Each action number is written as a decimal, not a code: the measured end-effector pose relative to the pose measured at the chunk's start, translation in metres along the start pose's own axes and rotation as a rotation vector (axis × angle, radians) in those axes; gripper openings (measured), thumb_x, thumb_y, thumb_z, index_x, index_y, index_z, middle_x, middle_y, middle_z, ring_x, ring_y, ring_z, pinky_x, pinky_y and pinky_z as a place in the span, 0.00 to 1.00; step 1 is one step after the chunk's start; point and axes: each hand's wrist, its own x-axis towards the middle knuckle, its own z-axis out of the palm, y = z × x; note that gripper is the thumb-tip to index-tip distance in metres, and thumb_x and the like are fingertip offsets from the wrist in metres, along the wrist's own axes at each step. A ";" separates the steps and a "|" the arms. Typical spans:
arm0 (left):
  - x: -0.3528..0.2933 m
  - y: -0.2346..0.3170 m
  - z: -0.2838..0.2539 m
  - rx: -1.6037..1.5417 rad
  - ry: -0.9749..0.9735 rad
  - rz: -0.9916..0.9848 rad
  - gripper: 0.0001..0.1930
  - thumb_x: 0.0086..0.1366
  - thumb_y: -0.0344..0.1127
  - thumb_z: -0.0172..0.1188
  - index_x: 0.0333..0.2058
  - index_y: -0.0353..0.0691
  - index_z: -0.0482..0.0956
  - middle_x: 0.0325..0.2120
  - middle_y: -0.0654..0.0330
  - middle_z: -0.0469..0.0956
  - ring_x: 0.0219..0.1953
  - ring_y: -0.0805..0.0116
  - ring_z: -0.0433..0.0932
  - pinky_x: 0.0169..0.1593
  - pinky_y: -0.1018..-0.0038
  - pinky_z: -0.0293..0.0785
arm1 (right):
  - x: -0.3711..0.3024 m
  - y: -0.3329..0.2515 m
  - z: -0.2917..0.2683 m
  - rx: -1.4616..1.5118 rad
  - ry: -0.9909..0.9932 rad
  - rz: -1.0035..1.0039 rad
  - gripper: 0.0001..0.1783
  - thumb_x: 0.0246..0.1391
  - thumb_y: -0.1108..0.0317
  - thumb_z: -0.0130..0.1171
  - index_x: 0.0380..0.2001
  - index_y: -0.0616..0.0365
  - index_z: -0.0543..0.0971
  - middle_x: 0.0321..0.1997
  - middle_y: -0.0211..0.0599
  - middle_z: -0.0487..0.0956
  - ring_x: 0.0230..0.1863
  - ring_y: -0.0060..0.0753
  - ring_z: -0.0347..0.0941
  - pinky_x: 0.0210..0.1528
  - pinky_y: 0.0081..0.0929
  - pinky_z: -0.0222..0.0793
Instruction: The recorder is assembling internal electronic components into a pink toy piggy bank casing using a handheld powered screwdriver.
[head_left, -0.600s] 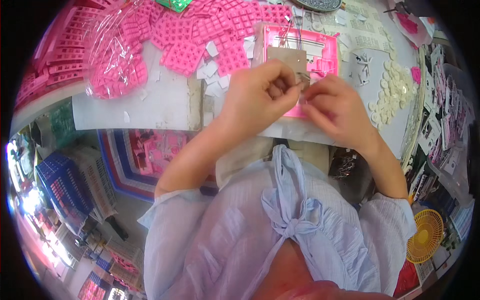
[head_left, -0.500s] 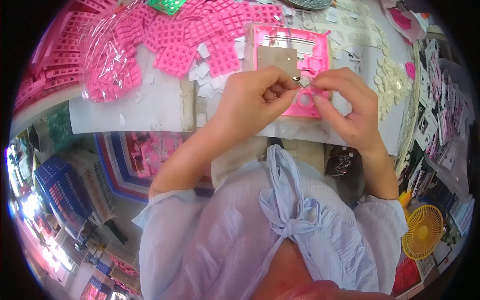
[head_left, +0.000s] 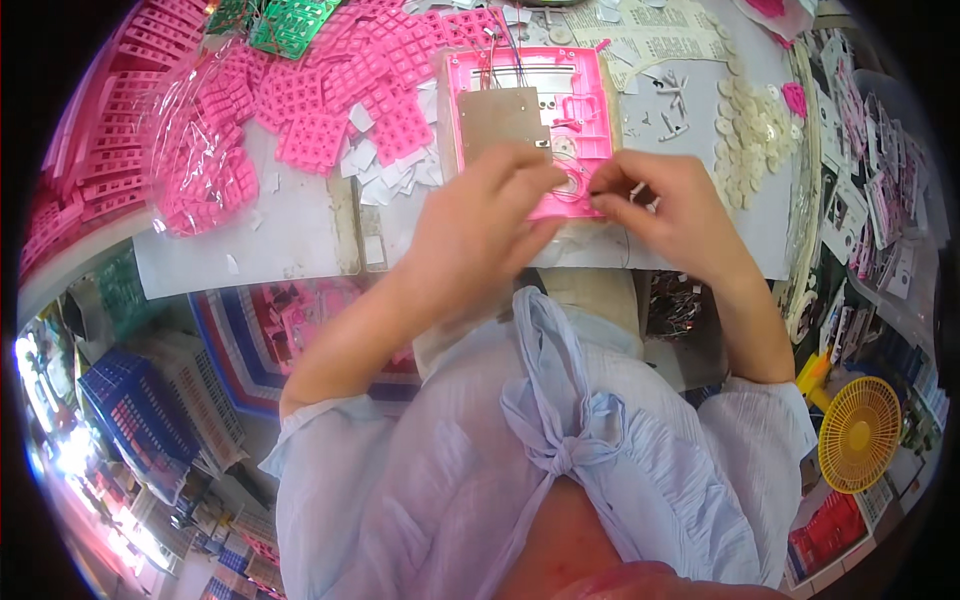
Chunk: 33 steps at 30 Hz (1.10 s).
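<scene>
A pink plastic housing [head_left: 603, 118] lies in front of me, with a brown flat board [head_left: 500, 122] in its left part and thin wires at its top. Over the housing's lower left corner is my left hand [head_left: 480, 205], slightly blurred, thumb and fingers apart with nothing visible between them. At the lower right corner, my right hand [head_left: 668, 205] pinches a thin wire; a small dark bit shows at its fingertips. A round pink ring [head_left: 572, 183] sits in the housing between the hands, with a loop of wire over it.
Pink keypad pieces [head_left: 330, 95] and a clear bag [head_left: 205, 150] of them lie to the left, beside white paper bits [head_left: 385, 180]. Green circuit boards [head_left: 295, 25] are at the back. Small cream parts [head_left: 755, 145] lie on the right. A yellow basket [head_left: 858, 435] stands lower right.
My hands have moved apart; they were together over the housing with a small metallic part between them. The left hand has drawn away from that part. The view has shifted slightly.
</scene>
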 end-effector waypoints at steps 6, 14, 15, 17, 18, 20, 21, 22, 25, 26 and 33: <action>-0.014 -0.009 0.022 0.009 -0.095 0.135 0.12 0.54 0.27 0.68 0.38 0.38 0.79 0.36 0.55 0.78 0.37 0.54 0.77 0.41 0.62 0.75 | -0.019 0.009 0.012 -0.250 0.122 -0.157 0.07 0.51 0.72 0.68 0.32 0.57 0.78 0.30 0.38 0.78 0.32 0.43 0.75 0.33 0.34 0.70; -0.018 -0.016 0.025 0.011 -0.088 0.119 0.10 0.53 0.26 0.67 0.35 0.38 0.80 0.34 0.58 0.78 0.36 0.57 0.77 0.40 0.63 0.75 | -0.010 0.011 0.013 -0.412 0.058 -0.279 0.07 0.51 0.73 0.66 0.33 0.57 0.77 0.31 0.37 0.78 0.37 0.42 0.75 0.36 0.36 0.71; -0.018 -0.017 0.026 0.007 -0.070 0.125 0.10 0.53 0.26 0.68 0.35 0.38 0.80 0.34 0.58 0.78 0.36 0.57 0.77 0.40 0.63 0.75 | -0.009 0.012 0.012 -0.368 0.050 -0.240 0.07 0.51 0.73 0.66 0.33 0.57 0.77 0.31 0.36 0.78 0.37 0.42 0.75 0.36 0.36 0.71; -0.019 -0.018 0.028 0.000 -0.036 0.136 0.10 0.53 0.26 0.68 0.35 0.38 0.80 0.34 0.58 0.78 0.35 0.57 0.78 0.39 0.64 0.76 | -0.007 0.016 0.010 -0.282 0.035 -0.162 0.07 0.51 0.73 0.66 0.33 0.57 0.77 0.31 0.36 0.78 0.37 0.42 0.75 0.36 0.35 0.71; -0.020 -0.019 0.028 0.009 -0.038 0.137 0.10 0.53 0.26 0.68 0.35 0.39 0.80 0.34 0.58 0.78 0.35 0.57 0.78 0.39 0.64 0.76 | -0.007 0.017 0.011 -0.283 0.044 -0.181 0.07 0.51 0.73 0.66 0.32 0.57 0.77 0.31 0.36 0.78 0.37 0.42 0.75 0.37 0.35 0.71; -0.021 -0.021 0.028 0.026 -0.042 0.139 0.10 0.53 0.26 0.68 0.35 0.39 0.81 0.34 0.58 0.78 0.35 0.57 0.78 0.39 0.64 0.76 | -0.006 0.018 0.014 -0.285 0.062 -0.218 0.07 0.51 0.73 0.66 0.32 0.58 0.77 0.31 0.36 0.77 0.37 0.43 0.75 0.37 0.35 0.71; -0.021 -0.021 0.027 0.029 -0.047 0.137 0.10 0.53 0.26 0.68 0.35 0.39 0.81 0.34 0.58 0.78 0.35 0.57 0.78 0.39 0.64 0.76 | -0.007 0.020 0.014 -0.272 0.060 -0.228 0.07 0.51 0.73 0.66 0.32 0.58 0.77 0.31 0.36 0.77 0.36 0.43 0.75 0.37 0.35 0.71; -0.021 -0.022 0.026 0.031 -0.053 0.135 0.10 0.53 0.26 0.68 0.35 0.39 0.81 0.34 0.58 0.78 0.35 0.57 0.78 0.39 0.64 0.76 | -0.008 0.022 0.013 -0.259 0.058 -0.237 0.07 0.51 0.74 0.66 0.32 0.58 0.77 0.31 0.36 0.78 0.36 0.43 0.75 0.36 0.35 0.71; -0.021 -0.021 0.026 0.034 -0.060 0.128 0.09 0.54 0.27 0.67 0.36 0.39 0.81 0.34 0.58 0.79 0.35 0.57 0.78 0.39 0.64 0.76 | -0.008 0.023 0.012 -0.240 0.049 -0.212 0.08 0.50 0.74 0.67 0.32 0.57 0.78 0.32 0.36 0.78 0.35 0.43 0.75 0.36 0.35 0.71; -0.022 -0.021 0.026 0.034 -0.060 0.126 0.09 0.54 0.27 0.67 0.36 0.39 0.81 0.34 0.58 0.79 0.35 0.57 0.78 0.39 0.64 0.77 | -0.007 0.023 0.012 -0.237 0.045 -0.195 0.08 0.49 0.74 0.67 0.32 0.57 0.78 0.32 0.36 0.78 0.35 0.42 0.75 0.36 0.35 0.72; -0.016 -0.017 0.023 0.051 -0.130 0.160 0.15 0.54 0.25 0.65 0.42 0.40 0.82 0.34 0.60 0.78 0.35 0.59 0.76 0.39 0.65 0.75 | -0.011 0.053 0.021 -0.409 0.204 -0.569 0.12 0.43 0.74 0.71 0.32 0.57 0.78 0.44 0.36 0.81 0.39 0.43 0.73 0.42 0.35 0.73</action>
